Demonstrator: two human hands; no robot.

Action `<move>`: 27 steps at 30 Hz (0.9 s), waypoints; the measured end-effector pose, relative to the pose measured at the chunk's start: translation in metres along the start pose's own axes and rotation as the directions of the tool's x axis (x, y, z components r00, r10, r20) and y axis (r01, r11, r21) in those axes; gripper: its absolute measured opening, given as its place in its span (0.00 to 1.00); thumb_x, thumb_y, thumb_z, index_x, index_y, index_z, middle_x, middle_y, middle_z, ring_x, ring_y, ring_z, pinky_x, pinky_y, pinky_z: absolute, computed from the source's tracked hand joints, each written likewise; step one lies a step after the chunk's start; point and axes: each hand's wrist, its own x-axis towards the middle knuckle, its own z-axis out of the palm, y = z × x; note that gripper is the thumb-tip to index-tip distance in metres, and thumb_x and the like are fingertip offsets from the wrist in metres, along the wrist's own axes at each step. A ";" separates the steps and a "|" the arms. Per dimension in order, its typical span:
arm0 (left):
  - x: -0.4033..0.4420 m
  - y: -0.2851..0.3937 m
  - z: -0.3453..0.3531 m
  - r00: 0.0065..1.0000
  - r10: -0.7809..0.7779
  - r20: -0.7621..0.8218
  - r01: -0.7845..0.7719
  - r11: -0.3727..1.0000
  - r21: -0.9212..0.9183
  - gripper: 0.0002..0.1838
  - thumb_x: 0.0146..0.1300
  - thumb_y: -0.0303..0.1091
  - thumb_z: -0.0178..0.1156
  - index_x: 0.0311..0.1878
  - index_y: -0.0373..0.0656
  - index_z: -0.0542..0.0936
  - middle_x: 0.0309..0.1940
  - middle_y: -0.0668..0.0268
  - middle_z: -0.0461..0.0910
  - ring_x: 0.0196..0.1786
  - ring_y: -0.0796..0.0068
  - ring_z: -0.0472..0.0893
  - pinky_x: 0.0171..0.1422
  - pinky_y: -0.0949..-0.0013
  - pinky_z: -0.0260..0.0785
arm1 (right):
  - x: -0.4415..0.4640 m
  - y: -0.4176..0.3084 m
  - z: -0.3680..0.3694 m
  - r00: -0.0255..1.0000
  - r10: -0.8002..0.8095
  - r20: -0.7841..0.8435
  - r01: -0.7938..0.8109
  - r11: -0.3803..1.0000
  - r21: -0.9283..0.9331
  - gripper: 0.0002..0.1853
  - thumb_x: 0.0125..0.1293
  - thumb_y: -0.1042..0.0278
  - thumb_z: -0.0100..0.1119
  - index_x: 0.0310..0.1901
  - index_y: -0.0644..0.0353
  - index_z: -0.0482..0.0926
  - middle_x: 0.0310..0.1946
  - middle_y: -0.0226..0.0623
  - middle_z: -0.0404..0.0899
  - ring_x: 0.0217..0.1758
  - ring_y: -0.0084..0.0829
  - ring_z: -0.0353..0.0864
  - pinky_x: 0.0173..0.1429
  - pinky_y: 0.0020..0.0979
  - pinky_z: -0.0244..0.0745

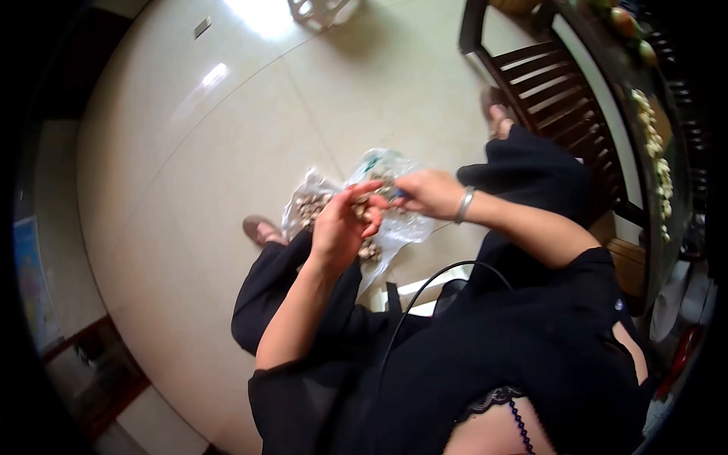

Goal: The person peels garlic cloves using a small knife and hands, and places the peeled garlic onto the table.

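My left hand (341, 224) is raised over the plastic bags, its fingers curled around a small pale-brown piece (362, 208) that looks like a mushroom. Close beside it, my right hand (431, 194) is closed on a small tool with a blue handle (402, 193); its working end is too small to make out. Under the hands, a white plastic bag (315, 182) lies spread on the floor with many brownish mushroom-like pieces (309, 208). Another clear bag with green print (394, 161) holds more pieces, partly hidden by my hands.
My feet rest on the tiled floor (197, 167) on either side of the bags. A dark slatted wooden chair (550, 87) stands at the right, by a dark table edge with a pale string of flowers or beads (654, 136). A plastic stool (318, 11) is at the top.
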 end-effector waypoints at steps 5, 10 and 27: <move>-0.005 -0.002 0.000 0.999 0.029 -0.033 -0.027 0.999 0.044 0.18 0.65 0.36 0.41 0.53 0.34 0.65 0.32 0.56 0.75 0.25 0.77 0.71 0.24 0.80 0.58 | 0.003 -0.006 -0.011 0.985 -0.166 -0.040 0.169 0.982 0.089 0.09 0.53 0.65 0.56 0.28 0.62 0.70 0.25 0.45 0.75 0.32 0.48 0.74 0.35 0.41 0.68; -0.007 -0.010 -0.003 0.997 0.068 -0.023 -0.066 0.994 0.084 0.16 0.67 0.46 0.41 0.40 0.40 0.66 0.24 0.55 0.74 0.17 0.78 0.68 0.17 0.82 0.52 | 0.004 -0.018 -0.021 0.983 -0.139 -0.119 0.174 0.916 0.363 0.09 0.53 0.68 0.60 0.32 0.62 0.73 0.25 0.41 0.76 0.27 0.35 0.75 0.32 0.30 0.69; -0.006 -0.014 0.011 0.969 0.104 -0.226 -0.062 0.980 0.187 0.10 0.62 0.40 0.52 0.41 0.46 0.70 0.23 0.73 0.69 0.16 0.90 0.62 0.17 0.85 0.51 | 0.007 -0.020 -0.011 0.954 -0.142 -0.266 0.251 0.861 0.442 0.11 0.53 0.64 0.60 0.31 0.64 0.75 0.25 0.46 0.76 0.30 0.42 0.77 0.35 0.33 0.71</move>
